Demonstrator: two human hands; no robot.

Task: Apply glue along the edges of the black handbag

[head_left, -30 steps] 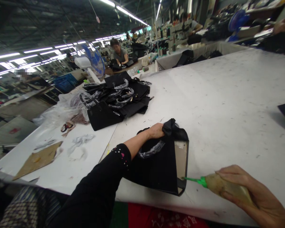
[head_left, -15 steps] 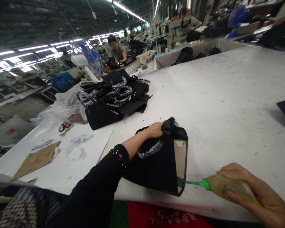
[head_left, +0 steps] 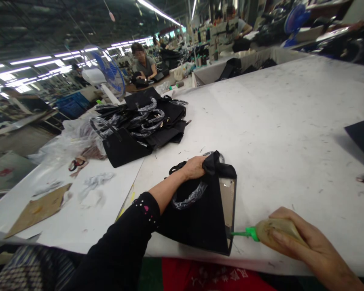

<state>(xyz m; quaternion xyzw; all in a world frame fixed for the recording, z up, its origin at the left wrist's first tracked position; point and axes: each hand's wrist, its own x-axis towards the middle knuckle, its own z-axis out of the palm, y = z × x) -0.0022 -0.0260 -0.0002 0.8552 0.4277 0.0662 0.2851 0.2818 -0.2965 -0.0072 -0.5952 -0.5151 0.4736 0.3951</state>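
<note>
A black handbag (head_left: 200, 214) stands on the white table (head_left: 276, 121) near its front edge, its pale side panel (head_left: 227, 200) turned towards me. My left hand (head_left: 194, 167) is closed on the top of the bag, just above a handle wrapped in clear plastic (head_left: 189, 197). My right hand (head_left: 303, 242) is wrapped round a soft yellowish glue bottle (head_left: 276, 232). The bottle's green nozzle (head_left: 242, 233) touches the lower edge of the side panel.
A pile of black bags with wrapped handles (head_left: 139, 125) lies further back on the left, beside clear plastic sheeting (head_left: 75, 139). Cardboard (head_left: 38, 208) and scraps lie at the left. A blue fan (head_left: 107, 74) stands behind. A dark piece (head_left: 362, 135) lies at the right edge. People sit at distant benches.
The view has shifted slightly, so everything sits a little further left. The nozzle stays at the lower corner of the side panel. My left hand keeps its hold on the bag top.
</note>
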